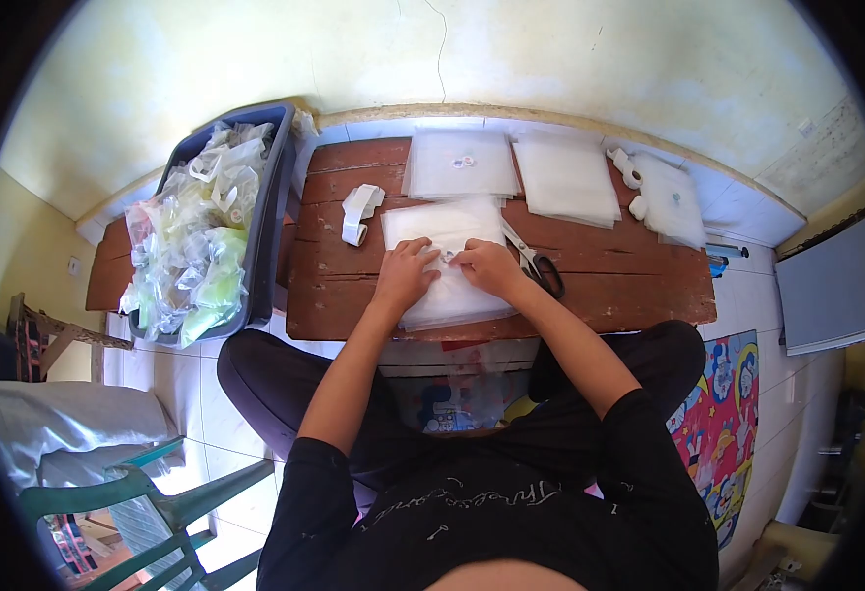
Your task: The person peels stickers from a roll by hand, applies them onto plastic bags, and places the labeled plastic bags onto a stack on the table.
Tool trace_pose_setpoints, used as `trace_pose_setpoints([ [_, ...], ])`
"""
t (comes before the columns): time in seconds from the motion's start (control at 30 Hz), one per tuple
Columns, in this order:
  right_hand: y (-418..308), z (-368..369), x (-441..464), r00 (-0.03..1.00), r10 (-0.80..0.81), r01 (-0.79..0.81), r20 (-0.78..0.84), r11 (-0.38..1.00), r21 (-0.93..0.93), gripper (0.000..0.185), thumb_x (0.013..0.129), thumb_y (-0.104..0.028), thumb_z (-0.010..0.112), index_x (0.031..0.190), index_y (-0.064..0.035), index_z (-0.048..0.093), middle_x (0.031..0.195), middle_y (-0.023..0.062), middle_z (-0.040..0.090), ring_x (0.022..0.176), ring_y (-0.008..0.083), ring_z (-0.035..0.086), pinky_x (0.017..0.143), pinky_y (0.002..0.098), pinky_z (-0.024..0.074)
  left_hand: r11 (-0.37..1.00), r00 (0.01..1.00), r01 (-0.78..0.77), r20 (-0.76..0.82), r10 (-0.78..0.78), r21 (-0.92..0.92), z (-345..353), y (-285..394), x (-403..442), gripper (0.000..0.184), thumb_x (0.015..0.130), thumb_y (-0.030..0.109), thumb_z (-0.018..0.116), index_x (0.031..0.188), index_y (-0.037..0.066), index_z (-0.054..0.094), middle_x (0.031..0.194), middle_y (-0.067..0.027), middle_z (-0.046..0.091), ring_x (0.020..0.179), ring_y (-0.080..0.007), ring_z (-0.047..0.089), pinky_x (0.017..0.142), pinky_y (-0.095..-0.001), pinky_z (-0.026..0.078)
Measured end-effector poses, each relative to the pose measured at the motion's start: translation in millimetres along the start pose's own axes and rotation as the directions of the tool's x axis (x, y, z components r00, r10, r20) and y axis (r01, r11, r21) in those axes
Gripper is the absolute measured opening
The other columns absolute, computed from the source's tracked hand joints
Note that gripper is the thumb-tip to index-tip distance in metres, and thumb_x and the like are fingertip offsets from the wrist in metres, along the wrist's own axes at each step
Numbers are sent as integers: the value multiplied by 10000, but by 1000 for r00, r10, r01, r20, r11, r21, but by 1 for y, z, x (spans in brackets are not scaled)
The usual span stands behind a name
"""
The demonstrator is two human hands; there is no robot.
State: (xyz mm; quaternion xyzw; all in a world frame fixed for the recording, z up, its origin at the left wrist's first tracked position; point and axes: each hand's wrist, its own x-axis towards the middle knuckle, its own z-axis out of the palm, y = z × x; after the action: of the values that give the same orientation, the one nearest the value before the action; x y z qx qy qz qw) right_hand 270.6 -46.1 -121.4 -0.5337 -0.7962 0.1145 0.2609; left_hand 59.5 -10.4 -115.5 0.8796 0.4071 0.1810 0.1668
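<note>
A stack of clear plastic bags (pixel 462 302) lies on the brown wooden table in front of me, with a small round sticker (pixel 447 256) near its middle. My left hand (pixel 410 274) rests on the stack's left side, fingers spread and lying on the plastic beside the sticker. From the right, my right hand (pixel 488 266) has its fingers pinched together at the sticker's edge. Scissors (pixel 536 261) with black handles lie just right of that hand. To the left sits a partly unwound roll of white stickers (pixel 358 217).
Further back are two more bag stacks, a left stack (pixel 462 165) with stickers and a right stack (pixel 567 177). White rolls (pixel 626 169) and another bag pile (pixel 671 202) lie at the table's right end. A dark tub (pixel 280 177) full of plastic bags stands left. A green chair (pixel 171 512) is lower left.
</note>
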Motion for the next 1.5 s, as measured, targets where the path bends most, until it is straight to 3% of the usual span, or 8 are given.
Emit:
trace_pose_setpoints([
  [0.17, -4, -11, 0, 972, 218, -215, -87, 976, 32, 135, 832, -195, 641, 934, -118, 685, 837, 113, 633, 814, 331, 648, 730, 431, 526, 995, 998, -2, -65, -4, -103, 3, -8, -1, 373, 767, 208, 744, 1125, 115, 696, 1286, -106, 577, 1222, -261, 503, 970, -435, 429],
  [0.33, 1, -31, -2, 851, 453, -490, -264, 867, -94, 443, 785, -253, 740, 1114, -26, 549, 1070, 177, 592, 988, 364, 600, 844, 439, 492, 973, 935, 227, -284, -211, 24, -8, -6, -4, 429, 718, 248, 804, 1106, 110, 685, 1245, -132, 582, 1156, -310, 537, 962, -416, 447],
  [0.43, -3, -37, 2, 813, 568, -581, -130, 808, -97, 533, 765, -269, 764, 1141, 12, 513, 1106, 215, 572, 1042, 389, 572, 887, 442, 479, 966, 941, 256, -235, -243, 27, -6, -4, -5, 472, 712, 297, 810, 1127, 115, 676, 1270, -137, 565, 1177, -314, 519, 962, -433, 437],
  [0.83, 19, -27, 0, 737, 664, -608, -127, 734, 303, 555, 628, -69, 824, 1131, 10, 603, 897, 146, 640, 847, 298, 630, 783, 388, 507, 957, 939, 287, -214, -270, 49, -5, -3, -6, 579, 681, 408, 821, 1163, 127, 664, 1327, -147, 517, 1225, -322, 481, 977, -448, 420],
  [1.03, 17, -36, 3, 794, 508, -479, -335, 861, 169, 465, 645, -37, 794, 1076, 20, 628, 802, 119, 652, 762, 265, 643, 722, 353, 519, 952, 936, 301, -205, -285, 49, -8, -2, -7, 669, 673, 424, 824, 1232, 116, 621, 1357, -153, 492, 1234, -325, 474, 986, -446, 420],
  [1.2, 31, -52, 5, 775, 606, -544, -179, 784, 300, 319, 707, -50, 748, 1005, 14, 653, 757, 130, 672, 717, 272, 663, 692, 365, 524, 950, 936, 308, -192, -294, 47, -8, -5, -6, 670, 687, 416, 817, 1243, 105, 610, 1356, -157, 493, 1238, -323, 473, 991, -440, 418],
  [1.37, 43, -63, 3, 771, 613, -594, -172, 790, 153, 187, 785, -94, 687, 952, -15, 659, 760, 156, 683, 761, 287, 681, 715, 375, 525, 951, 938, 307, -180, -296, 38, -9, -4, -6, 652, 695, 397, 815, 1239, 102, 611, 1354, -157, 496, 1239, -321, 474, 997, -434, 417],
  [1.5, 38, -81, 11, 761, 645, -499, -66, 647, 576, 127, 887, -120, 600, 936, -5, 614, 905, 144, 693, 812, 267, 686, 706, 366, 555, 949, 937, 314, -167, -308, 8, -9, -6, -7, 601, 726, 370, 799, 1232, 101, 620, 1360, -148, 494, 1254, -314, 459, 1005, -436, 404],
])
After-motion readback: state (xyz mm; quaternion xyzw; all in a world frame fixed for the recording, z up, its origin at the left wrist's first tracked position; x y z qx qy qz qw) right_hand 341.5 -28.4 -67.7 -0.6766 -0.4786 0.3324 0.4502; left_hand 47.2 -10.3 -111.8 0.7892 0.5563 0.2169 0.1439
